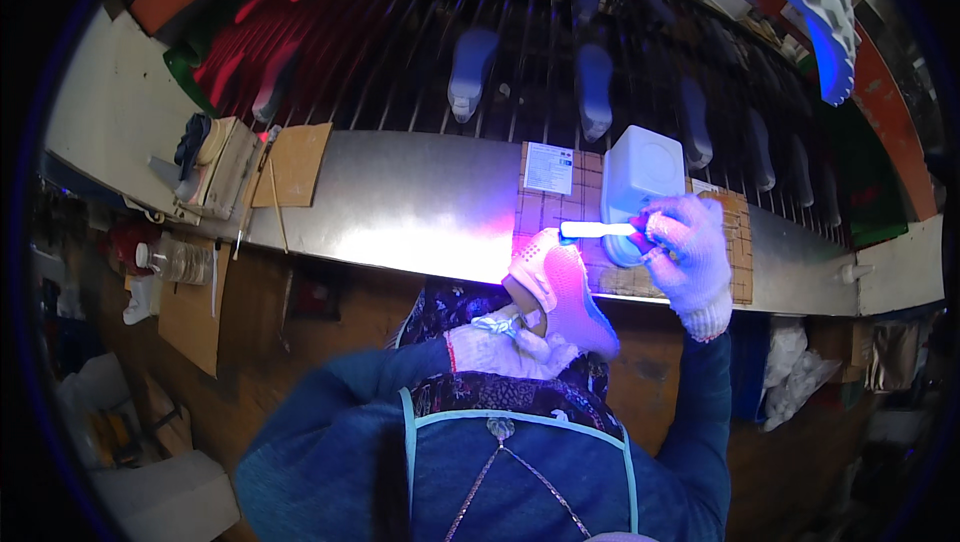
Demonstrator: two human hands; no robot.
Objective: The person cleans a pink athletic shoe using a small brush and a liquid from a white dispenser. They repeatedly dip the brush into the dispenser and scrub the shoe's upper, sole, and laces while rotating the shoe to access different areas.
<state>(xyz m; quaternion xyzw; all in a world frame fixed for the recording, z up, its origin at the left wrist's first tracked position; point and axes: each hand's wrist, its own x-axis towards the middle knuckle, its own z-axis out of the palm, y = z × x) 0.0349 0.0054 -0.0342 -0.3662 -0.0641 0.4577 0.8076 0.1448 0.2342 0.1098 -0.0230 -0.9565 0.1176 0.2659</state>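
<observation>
Shoe (572, 287), gripped in the curled left hand (508, 350), left of right hand (688, 254), closed round a brush (598, 229)

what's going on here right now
A person in pale gloves holds a light-coloured shoe in the left hand at the front edge of a metal bench. The right hand grips a slim pale tool, its tip at the shoe's upper end; whether it touches is hard to tell. A white container stands by that hand, and sole-shaped pieces lie on bars beyond.
</observation>
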